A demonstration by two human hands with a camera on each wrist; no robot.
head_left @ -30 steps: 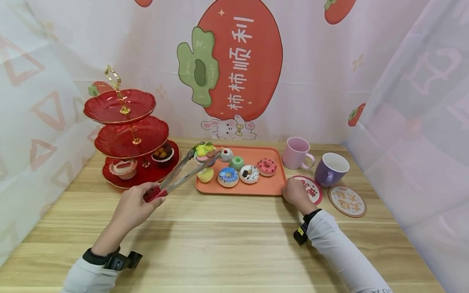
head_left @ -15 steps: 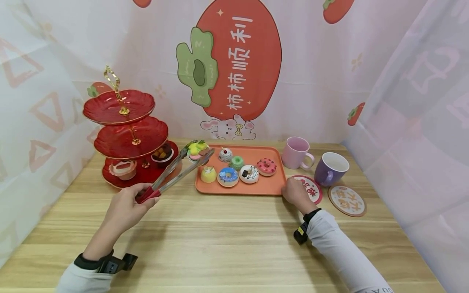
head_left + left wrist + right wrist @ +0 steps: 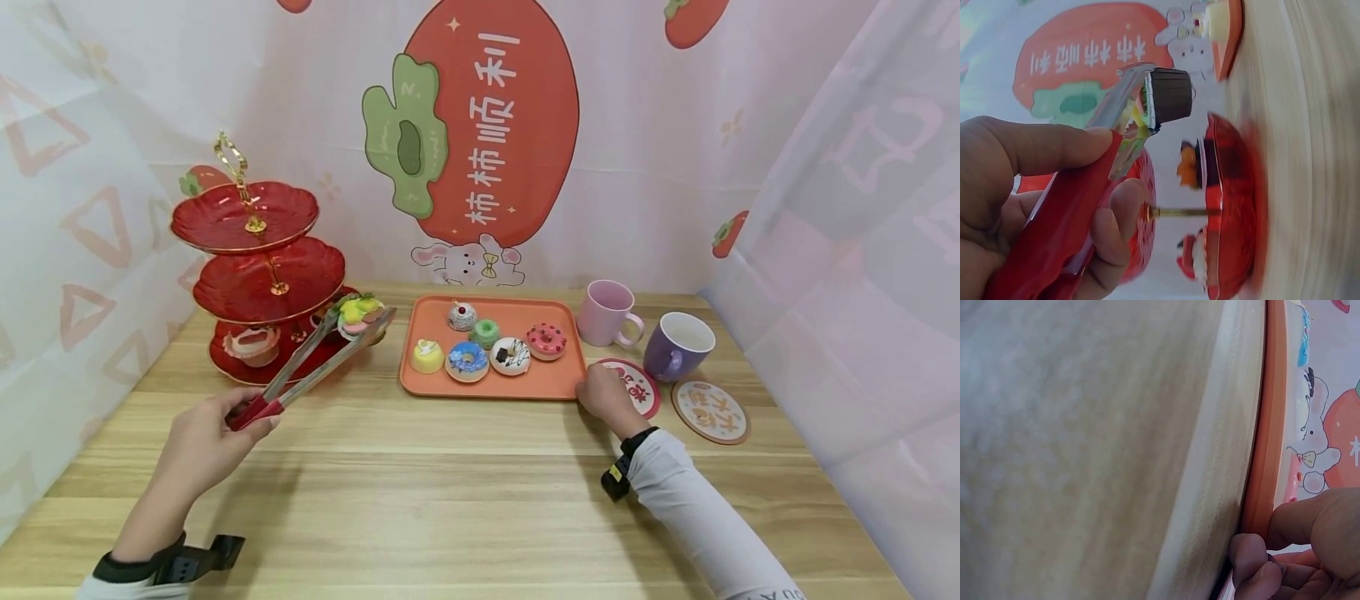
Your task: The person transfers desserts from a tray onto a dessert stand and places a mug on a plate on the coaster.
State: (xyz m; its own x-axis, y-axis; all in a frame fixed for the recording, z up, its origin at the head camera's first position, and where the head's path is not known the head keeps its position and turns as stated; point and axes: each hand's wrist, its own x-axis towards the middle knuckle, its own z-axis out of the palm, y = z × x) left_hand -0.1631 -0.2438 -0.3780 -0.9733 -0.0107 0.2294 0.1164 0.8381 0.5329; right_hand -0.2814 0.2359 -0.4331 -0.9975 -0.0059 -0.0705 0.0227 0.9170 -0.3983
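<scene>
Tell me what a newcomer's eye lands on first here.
Probably the big red fruit print at the centre of the backdrop, then the three-tier red stand at the table's left. Next, likely the tongs in the left hand, gripping a colourful cupcake by the stand's right side.

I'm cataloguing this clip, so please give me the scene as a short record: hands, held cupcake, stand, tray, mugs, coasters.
Left hand: grips tongs
Cupcake: dark cup, yellow in its topping, held in the tongs
Right hand: fingers hold the near right corner of the tray
Stand: red, three tiers; two cakes on the bottom one
Tray: orange; six pastries on it
Mugs: one pink, one purple
Coasters: two, near the mugs
</scene>
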